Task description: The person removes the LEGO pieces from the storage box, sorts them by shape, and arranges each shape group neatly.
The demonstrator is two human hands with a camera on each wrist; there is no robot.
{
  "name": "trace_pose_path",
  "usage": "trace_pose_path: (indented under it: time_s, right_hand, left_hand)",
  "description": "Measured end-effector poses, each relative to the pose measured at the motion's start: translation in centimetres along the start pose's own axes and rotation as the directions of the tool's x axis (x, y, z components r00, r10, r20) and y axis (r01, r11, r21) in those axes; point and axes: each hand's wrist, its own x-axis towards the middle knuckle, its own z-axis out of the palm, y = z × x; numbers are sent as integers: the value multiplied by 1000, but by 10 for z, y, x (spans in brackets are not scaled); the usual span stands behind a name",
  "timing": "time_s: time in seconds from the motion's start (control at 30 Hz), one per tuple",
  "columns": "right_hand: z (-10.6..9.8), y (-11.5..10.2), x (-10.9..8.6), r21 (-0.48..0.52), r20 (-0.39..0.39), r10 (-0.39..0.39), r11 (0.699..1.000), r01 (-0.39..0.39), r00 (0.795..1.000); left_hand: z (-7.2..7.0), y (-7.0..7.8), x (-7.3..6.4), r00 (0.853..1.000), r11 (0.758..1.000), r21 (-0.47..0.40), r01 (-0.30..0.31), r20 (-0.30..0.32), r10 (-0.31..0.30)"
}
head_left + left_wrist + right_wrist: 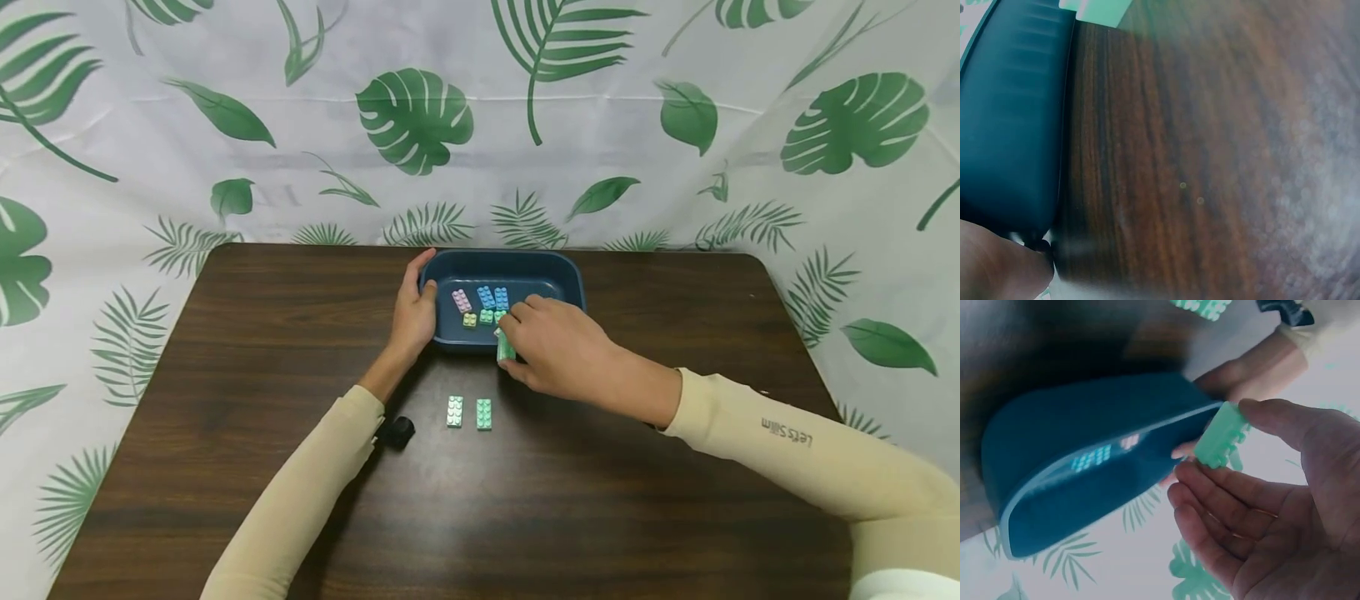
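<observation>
My left hand [412,312] grips the left end of a dark blue plastic tray [442,342], its thumb over the rim. My right hand [558,346] pinches a light green toy building brick [1217,437] between thumb and fingertips, over the tray's front rim. Inside the tray lie a pink brick [461,301], two blue bricks [486,297], a small yellow brick [469,320] and small green bricks [487,317], partly covered by my right hand. On the table in front, a pale whitish-green brick [454,412] and a green brick [483,414] lie side by side, studs up.
The dark wood table [300,333] reaches back to a white cloth [315,167] printed with green leaves. A small black object [401,432] sits at my left wrist. The tray stands near the table's far edge.
</observation>
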Motion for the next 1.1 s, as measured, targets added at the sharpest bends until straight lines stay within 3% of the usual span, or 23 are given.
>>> trace_pose_path:
  time_s: [0.3, 0.57, 0.9, 1.1]
  right_hand:
    - [1, -14, -15, 58, 73, -35, 998, 31, 997]
    - [10, -20, -24, 90, 73, -62, 994, 56, 995]
    - [33, -15, -29, 137, 132, -95, 988, 77, 987]
    - [49, -10, -32, 120, 133, -148, 984, 132, 980]
  left_hand:
    - [-1, 0, 1, 1000, 1000, 14, 1, -2, -1]
    - [0, 0, 1, 1000, 1000, 31, 6, 3, -6]
    - [2, -1, 1, 1000, 999, 46, 12, 8, -12]
    - [0, -1, 1, 1000, 999, 40, 5, 13, -6]
